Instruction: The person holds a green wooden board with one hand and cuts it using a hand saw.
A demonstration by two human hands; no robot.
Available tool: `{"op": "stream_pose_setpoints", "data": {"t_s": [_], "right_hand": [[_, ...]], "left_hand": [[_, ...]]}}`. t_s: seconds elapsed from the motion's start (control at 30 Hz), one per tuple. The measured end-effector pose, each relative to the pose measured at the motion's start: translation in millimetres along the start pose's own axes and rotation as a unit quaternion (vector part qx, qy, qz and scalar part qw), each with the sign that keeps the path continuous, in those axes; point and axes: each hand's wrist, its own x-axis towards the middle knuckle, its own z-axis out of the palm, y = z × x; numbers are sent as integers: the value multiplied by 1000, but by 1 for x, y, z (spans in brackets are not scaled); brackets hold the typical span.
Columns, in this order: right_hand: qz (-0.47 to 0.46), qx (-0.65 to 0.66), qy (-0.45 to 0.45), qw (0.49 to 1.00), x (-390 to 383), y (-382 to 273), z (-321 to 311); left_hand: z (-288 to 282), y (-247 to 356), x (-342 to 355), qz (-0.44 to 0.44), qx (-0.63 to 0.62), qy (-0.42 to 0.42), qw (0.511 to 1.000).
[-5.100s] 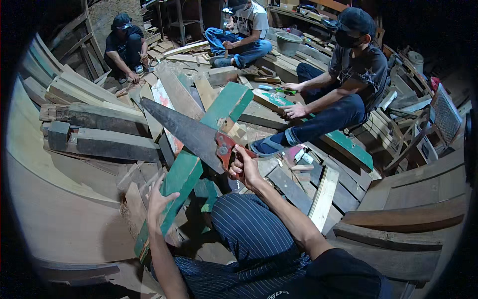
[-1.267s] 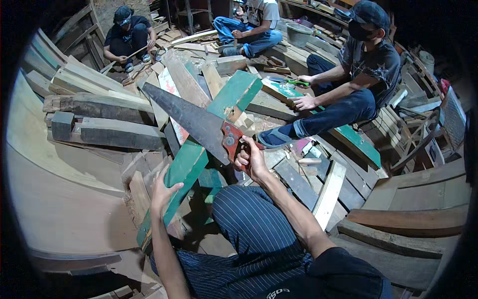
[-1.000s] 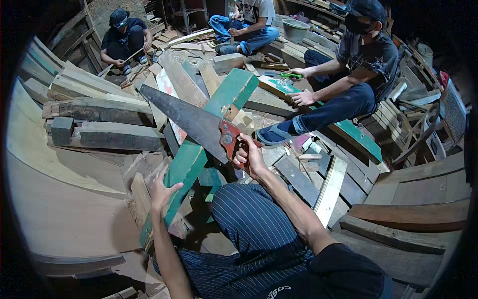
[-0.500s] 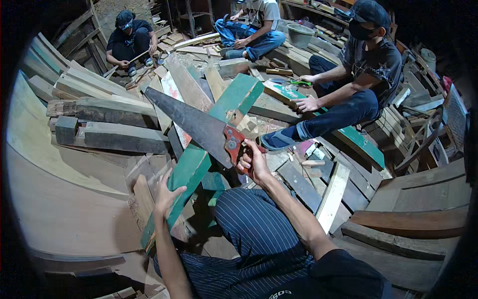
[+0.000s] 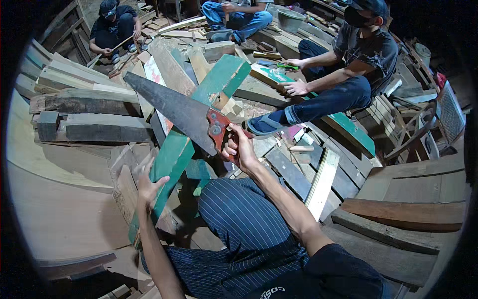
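My right hand (image 5: 238, 145) is wrapped round the red handle of a hand saw (image 5: 172, 110). Its broad grey blade points to the far left and lies across a green-painted plank (image 5: 172, 158). The plank slants from near my left knee toward the middle of the floor, with bare wood along its edges. At its near part, my left hand (image 5: 149, 183) grips the plank's left side, thumb over the top face. Part of the plank is hidden beneath the blade. My raised knee in striped trousers is just right of the plank.
Stacked beams (image 5: 107, 127) lie to the left, beside a large pale panel (image 5: 59, 199). A co-worker (image 5: 366, 55) sits at the right over another green plank (image 5: 348, 134). Two more people sit at the back near a grey bucket (image 5: 290, 20). Loose offcuts and boards (image 5: 323, 184) cover the floor.
The whole view has shifted, so everything appears farther left and slightly higher. Both hands keep their holds on saw and plank. The person at the back middle has moved their arms.
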Motion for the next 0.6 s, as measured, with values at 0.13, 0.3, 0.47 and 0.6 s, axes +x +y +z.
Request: {"op": "stream_pose_setpoints", "data": {"t_s": [0.13, 0.3, 0.47, 0.6], "right_hand": [[-19, 9, 4, 1000, -3, -3, -5], [-20, 14, 1, 1000, -3, -7, -6], [19, -2, -7, 1000, -2, 11, 18], [16, -15, 36, 999, -11, -7, 11]], "left_hand": [[3, 6, 1, 10, 4, -5, 1000], [9, -2, 6, 23, -16, 1, 1000], [-13, -13, 0, 52, -127, -59, 989], [2, 24, -11, -7, -86, 20, 996]]}}
